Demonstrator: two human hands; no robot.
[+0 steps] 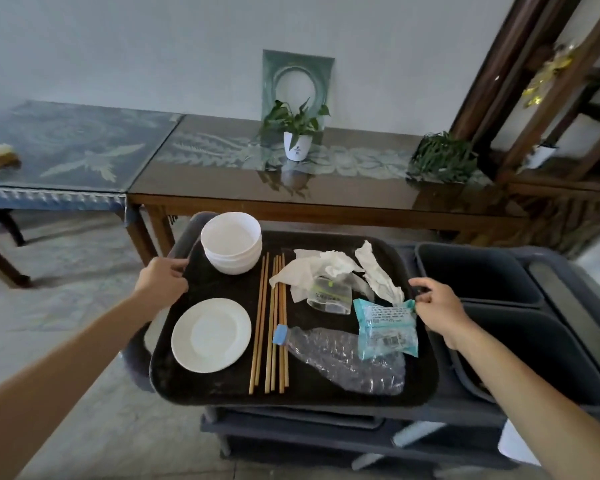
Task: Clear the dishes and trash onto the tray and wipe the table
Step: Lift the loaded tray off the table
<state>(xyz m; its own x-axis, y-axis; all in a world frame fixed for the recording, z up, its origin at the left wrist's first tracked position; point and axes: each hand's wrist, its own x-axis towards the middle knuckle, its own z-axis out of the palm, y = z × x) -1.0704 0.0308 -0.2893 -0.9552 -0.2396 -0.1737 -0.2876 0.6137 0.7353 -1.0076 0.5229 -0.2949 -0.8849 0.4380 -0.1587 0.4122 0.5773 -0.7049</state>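
Hands gripped opposite rims of the black tray (194,379): the left hand (163,280) curled its fingers over the far-left edge, the right hand (437,306) curled round the right edge, probably to keep the load level over the grey cart (326,431). Stacked bowls (232,242) sat far left and a plate (211,335) near left. Chopsticks (272,323) lay down the middle, with crumpled tissues (329,268), a wrapper (385,327) and a crushed bottle (347,358) to the right, likely grouped as trash beside the bins (478,271). Beyond, the wooden table (326,188) awaited wiping.
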